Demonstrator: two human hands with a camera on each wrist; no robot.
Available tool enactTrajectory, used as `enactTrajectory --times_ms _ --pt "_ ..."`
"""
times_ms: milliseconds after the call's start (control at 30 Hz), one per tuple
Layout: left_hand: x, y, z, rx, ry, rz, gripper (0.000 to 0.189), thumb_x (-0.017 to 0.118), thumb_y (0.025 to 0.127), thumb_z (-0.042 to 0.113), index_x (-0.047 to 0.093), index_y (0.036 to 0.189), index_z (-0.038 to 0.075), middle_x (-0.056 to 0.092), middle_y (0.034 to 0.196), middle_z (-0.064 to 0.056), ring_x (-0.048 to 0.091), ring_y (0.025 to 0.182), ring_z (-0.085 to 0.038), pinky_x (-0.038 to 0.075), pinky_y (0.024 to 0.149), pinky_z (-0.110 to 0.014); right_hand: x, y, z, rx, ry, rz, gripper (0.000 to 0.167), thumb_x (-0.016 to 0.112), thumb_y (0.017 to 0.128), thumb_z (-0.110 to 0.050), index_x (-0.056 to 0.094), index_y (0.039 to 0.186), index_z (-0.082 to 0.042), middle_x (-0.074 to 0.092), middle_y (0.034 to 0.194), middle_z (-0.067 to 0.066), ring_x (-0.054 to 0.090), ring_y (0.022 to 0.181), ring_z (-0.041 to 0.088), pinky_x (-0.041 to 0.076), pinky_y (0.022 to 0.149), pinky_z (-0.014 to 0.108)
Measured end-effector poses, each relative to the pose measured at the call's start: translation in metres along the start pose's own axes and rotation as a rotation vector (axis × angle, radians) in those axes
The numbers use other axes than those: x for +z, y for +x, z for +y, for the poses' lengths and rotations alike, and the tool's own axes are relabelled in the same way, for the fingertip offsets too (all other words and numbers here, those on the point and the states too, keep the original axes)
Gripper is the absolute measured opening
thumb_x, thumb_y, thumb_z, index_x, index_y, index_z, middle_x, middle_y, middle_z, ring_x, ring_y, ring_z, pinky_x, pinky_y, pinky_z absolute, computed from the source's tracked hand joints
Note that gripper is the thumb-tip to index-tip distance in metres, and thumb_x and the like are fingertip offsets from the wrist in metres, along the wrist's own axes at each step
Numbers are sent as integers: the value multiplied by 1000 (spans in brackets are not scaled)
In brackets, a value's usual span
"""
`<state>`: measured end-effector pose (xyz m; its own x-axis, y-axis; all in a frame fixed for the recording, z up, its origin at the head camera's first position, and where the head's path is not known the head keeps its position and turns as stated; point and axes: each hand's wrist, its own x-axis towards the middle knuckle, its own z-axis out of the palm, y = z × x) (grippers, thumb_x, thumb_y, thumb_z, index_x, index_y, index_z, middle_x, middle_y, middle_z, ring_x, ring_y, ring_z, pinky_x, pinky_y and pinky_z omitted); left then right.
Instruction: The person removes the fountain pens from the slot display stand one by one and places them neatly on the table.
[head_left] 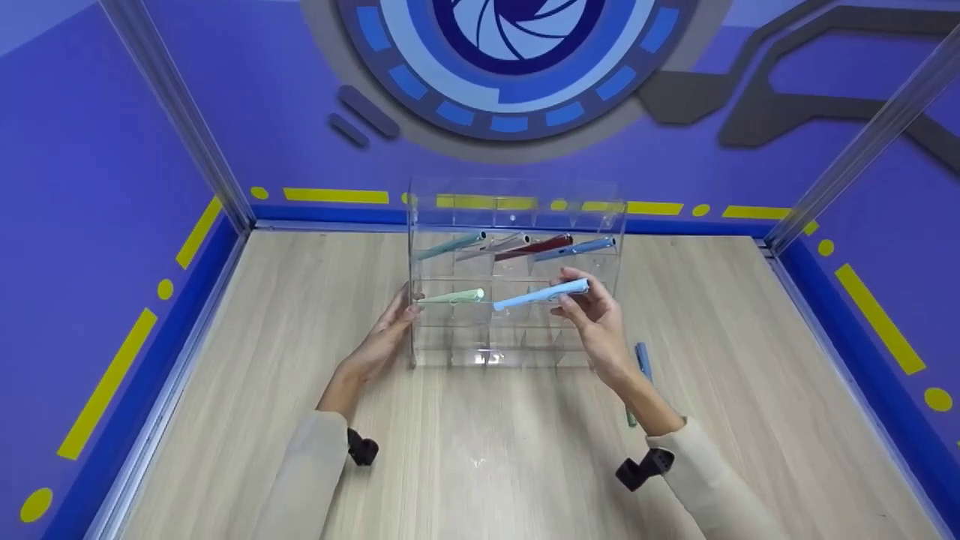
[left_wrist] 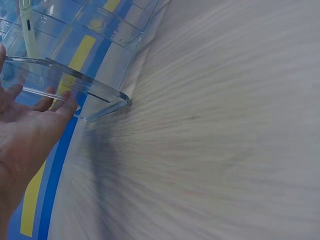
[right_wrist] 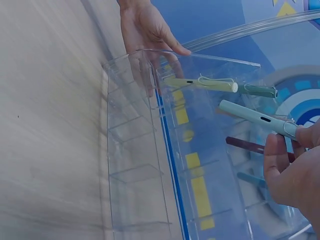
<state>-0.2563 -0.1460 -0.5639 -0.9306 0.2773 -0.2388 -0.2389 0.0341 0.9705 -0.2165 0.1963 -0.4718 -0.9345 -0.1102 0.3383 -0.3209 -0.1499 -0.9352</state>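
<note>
A clear acrylic rack [head_left: 517,341] with rows of compartments stands upright on the table. My left hand [head_left: 388,330] holds its left side panel, with fingers on the outer face and the thumb at the front edge. My right hand [head_left: 600,322] pinches a light blue pen [head_left: 536,295] near its clip end, in front of the middle row. A pale green pen [head_left: 454,297] lies in that row's left compartment. In the row above rest a teal pen [head_left: 454,245], a pale grey pen [head_left: 495,246], a dark red pen [head_left: 534,247] and a blue pen [head_left: 576,249].
Right of the rack, partly behind my right forearm, a darker blue pen [head_left: 643,358] and a green pen [head_left: 631,415] lie on the wood-grain table [head_left: 465,465]. Blue printed panels [head_left: 300,150] with metal corner posts [head_left: 176,112] enclose the back and sides.
</note>
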Motion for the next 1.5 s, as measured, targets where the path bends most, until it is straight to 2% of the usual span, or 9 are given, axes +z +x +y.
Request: enactTrajectory --times_ms 200,433,533,667,833,1000,1100,1267,1500 --pt "1 3 0 20 -2 -4 77 48 106 52 2 166 33 -10 174 0 -6 162 -24 3 133 -45 -20 -5 -8 4 -51 11 49 54 105 -2 39 152 4 69 123 -6 64 109 7 59 88 22" --pt "-1 1 -1 19 -9 4 76 45 107 52 1 165 34 -11 174 1 -6 162 -24 1 133 -47 -40 -7 -12 66 -84 42 51 54 106 -5 38 153 5 70 122 -9 64 112 6 57 88 21" --pt "0 2 0 32 -16 -2 73 42 108 49 0 165 34 -10 174 0 -7 162 -26 -3 132 -50 -50 -8 -13 84 -103 59 49 54 105 -5 40 151 7 72 120 -8 66 109 6 57 87 21" --pt "3 4 1 39 -17 -21 69 40 109 47 1 165 36 -4 175 1 -2 162 -24 -2 132 -49 -66 -12 -14 80 -119 85 46 54 105 -4 43 149 9 72 115 -6 65 101 5 57 86 21" --pt "2 4 -1 50 8 -27 74 42 108 51 1 166 32 -3 175 -1 2 162 -26 1 133 -48 -84 -18 -11 76 -95 96 41 52 106 -4 49 147 0 67 111 1 67 100 8 59 92 25" --pt "-1 3 -2 45 13 -22 78 44 106 54 0 166 31 -5 175 -1 -1 162 -26 1 133 -47 -97 -25 -7 124 -59 120 37 51 107 -6 53 143 -14 65 110 -1 71 104 11 62 92 28" --pt "-2 3 -1 37 13 -23 79 45 106 55 -1 166 32 -7 175 0 -3 162 -25 -1 133 -47 -106 -27 -4 139 -60 150 38 51 107 -7 51 145 -11 65 109 -3 71 102 12 63 87 28" --pt "-2 1 -3 24 12 -28 79 45 105 57 0 165 33 -9 174 1 -6 162 -24 -3 132 -48 -122 -32 3 182 -124 202 46 52 107 -11 43 152 -2 65 108 -4 70 97 9 63 83 25" --pt "-2 0 -3 39 16 -35 77 43 107 54 -1 165 32 -9 174 -1 -5 162 -25 -1 133 -47 -140 -36 11 280 -184 286 35 58 105 -17 52 140 -13 64 104 -9 68 94 3 62 82 23"
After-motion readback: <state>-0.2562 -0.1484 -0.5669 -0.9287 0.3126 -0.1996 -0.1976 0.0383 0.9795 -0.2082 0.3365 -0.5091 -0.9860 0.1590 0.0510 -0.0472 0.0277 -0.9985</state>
